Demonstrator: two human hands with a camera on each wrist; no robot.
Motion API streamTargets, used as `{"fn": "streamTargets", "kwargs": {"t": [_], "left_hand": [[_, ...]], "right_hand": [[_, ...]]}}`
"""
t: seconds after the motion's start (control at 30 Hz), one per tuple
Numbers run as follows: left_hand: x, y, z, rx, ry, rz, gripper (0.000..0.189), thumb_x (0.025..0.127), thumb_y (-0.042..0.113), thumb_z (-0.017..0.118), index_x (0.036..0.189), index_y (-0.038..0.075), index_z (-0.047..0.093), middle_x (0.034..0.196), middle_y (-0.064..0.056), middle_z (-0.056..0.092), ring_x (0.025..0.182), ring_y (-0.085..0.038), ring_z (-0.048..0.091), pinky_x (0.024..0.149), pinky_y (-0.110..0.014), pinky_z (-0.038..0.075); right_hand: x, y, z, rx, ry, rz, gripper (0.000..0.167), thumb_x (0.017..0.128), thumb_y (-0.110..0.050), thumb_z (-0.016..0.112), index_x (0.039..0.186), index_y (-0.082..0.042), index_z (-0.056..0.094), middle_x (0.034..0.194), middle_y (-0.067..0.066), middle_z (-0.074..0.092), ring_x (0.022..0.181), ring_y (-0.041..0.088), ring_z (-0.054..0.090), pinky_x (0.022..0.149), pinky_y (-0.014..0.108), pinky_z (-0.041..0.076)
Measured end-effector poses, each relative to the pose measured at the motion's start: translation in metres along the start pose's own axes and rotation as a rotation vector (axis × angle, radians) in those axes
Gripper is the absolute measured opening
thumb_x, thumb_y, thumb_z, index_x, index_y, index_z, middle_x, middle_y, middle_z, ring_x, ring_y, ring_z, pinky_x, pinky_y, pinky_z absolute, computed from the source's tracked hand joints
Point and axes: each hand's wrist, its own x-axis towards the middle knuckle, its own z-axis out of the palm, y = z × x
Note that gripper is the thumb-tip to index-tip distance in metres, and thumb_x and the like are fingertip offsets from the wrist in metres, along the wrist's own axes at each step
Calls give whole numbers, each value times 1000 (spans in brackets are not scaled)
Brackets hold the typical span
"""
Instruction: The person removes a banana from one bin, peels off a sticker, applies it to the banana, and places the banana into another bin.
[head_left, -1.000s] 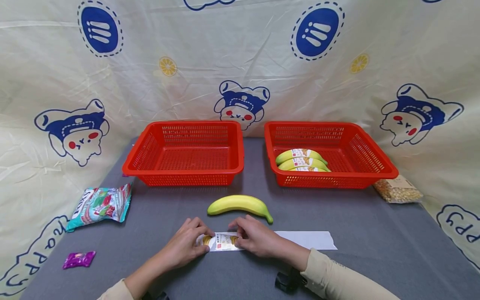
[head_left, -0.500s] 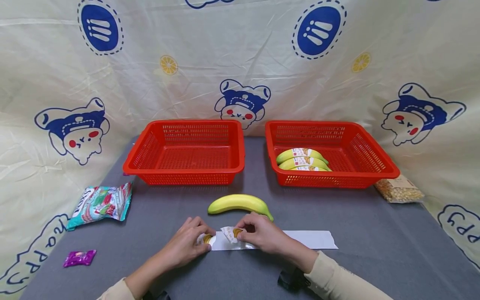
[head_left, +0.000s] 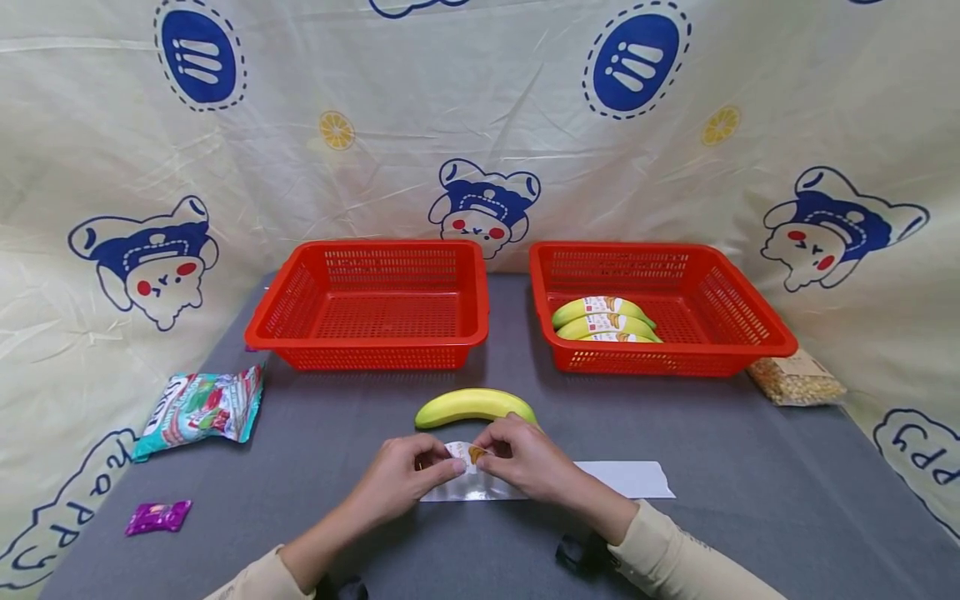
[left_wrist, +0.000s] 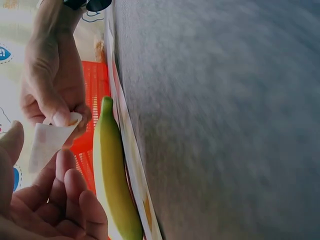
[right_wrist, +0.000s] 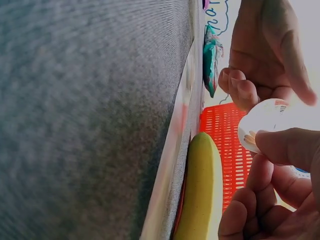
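Observation:
My right hand (head_left: 528, 458) pinches a white label (head_left: 461, 450) between thumb and fingers, its banana print partly under the thumb. In the right wrist view the label (right_wrist: 262, 120) curves upward from the fingertips. My left hand (head_left: 408, 473) is at the label's other end; in the left wrist view its thumb and fingers are spread apart beside the label (left_wrist: 47, 145), not closed on it. Beneath both hands lies a backing strip (head_left: 626, 479), glossy in the middle and white on the right. A bare yellow banana (head_left: 468, 405) rests just behind the hands, its stem end hidden by the right hand.
Two red baskets stand at the back: the left basket (head_left: 367, 343) and the right basket (head_left: 675, 360), which holds several labelled bananas (head_left: 603, 323). A teal snack bag (head_left: 202, 412) and a purple packet (head_left: 158, 517) lie at left, a grain bag (head_left: 798, 382) at far right.
The right hand has peeled the label off the strip and raised it. The left hand has left the strip's left end and moved right and up to the label.

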Motion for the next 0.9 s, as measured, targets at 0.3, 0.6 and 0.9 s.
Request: {"fn": "streamTargets", "kwargs": {"t": [0.3, 0.6, 0.9], "left_hand": [[8, 2, 6, -6, 27, -20, 11, 82, 15, 70, 78, 7, 67, 69, 0, 61, 60, 1, 46, 55, -17, 40], [18, 3, 12, 61, 43, 31, 7, 82, 9, 66, 75, 9, 66, 71, 2, 59, 63, -1, 45, 59, -17, 39], [38, 6, 10, 114, 90, 3, 7, 78, 10, 74, 75, 8, 68, 66, 0, 61, 60, -7, 47, 54, -18, 39]], "right_hand": [[-1, 7, -3, 1, 41, -20, 9, 78, -14, 74, 87, -15, 71, 76, -7, 58, 75, 6, 46, 65, 18, 39], [3, 15, -9, -141, 97, -32, 9, 77, -22, 76, 79, -17, 69, 70, -11, 58, 74, 6, 44, 65, 19, 36], [13, 22, -21, -185, 90, 19, 17, 77, -25, 76, 66, -19, 65, 62, -9, 52, 67, 8, 41, 59, 21, 33]]}}
